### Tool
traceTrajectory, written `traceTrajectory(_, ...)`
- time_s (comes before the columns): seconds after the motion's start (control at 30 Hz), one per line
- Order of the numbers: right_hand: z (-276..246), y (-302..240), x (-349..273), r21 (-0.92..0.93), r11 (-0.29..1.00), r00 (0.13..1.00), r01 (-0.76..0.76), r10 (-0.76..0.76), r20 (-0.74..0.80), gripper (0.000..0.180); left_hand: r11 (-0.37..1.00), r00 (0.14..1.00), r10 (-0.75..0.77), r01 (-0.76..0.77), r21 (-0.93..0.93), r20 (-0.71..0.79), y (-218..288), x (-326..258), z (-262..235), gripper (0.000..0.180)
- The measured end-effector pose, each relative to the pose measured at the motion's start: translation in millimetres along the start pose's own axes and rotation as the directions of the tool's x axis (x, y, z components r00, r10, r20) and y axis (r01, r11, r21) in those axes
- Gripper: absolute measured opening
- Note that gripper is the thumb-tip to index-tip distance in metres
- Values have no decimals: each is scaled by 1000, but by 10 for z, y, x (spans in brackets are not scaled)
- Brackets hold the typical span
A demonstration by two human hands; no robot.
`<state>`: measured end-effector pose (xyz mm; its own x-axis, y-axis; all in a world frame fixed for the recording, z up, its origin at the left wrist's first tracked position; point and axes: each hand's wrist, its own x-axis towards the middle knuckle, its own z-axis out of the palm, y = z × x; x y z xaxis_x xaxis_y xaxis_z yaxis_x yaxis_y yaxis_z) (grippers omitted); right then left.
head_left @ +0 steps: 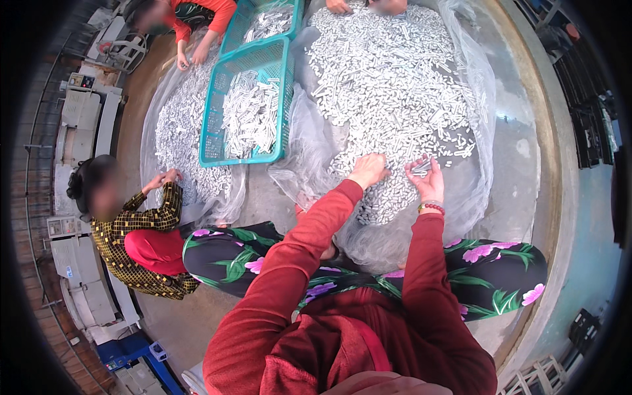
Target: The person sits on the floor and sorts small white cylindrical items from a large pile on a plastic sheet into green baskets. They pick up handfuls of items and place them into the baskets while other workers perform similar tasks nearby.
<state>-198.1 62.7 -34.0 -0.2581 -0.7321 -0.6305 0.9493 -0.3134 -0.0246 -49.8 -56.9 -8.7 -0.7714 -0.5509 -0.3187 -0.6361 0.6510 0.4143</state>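
A wide pile of small silvery-white metal pieces (pixel 388 72) lies in front of me on a sheet of clear plastic film (pixel 484 85). At the near part of the pile, my left hand (pixel 369 170) is closed, back upward, with its fingertips curled down at the pieces; what it grips is hidden. To its right, my right hand (pixel 429 182) is turned palm up, its fingers curled around a few small metal pieces (pixel 421 167). Some darker and longer pieces (pixel 461 146) lie loose at the pile's right edge, beyond my right hand.
A teal plastic basket (pixel 288 99) of longer pieces stands left of the pile, with another basket (pixel 299 16) behind it. Two people (pixel 138 224) (pixel 197 13) work at a second pile (pixel 178 125) on the left. Another person's hands (pixel 388 6) rest at the far edge.
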Motion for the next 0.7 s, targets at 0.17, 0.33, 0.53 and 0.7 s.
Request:
traceTrajectory(0.17,210,-158,344,-709,701,973,80,-209,-97,23,664,997,-73,56,-746,10,-216,-16,-276,26)
traceTrajectory(0.33,412,-264,467,-657,719,928,226,-365,-81,13,155,984,-86,170,-973,158,-74,237,-429,26)
traceTrajectory(0.53,51,-314,581,-502,823,913,267,-383,-142,10,986,982,-165,160,-55,-93,246,869,94,39)
traceTrajectory(0.7,-236,-256,945,-871,383,830,308,-556,49,67,984,982,-152,141,-106,-109,211,843,214,34)
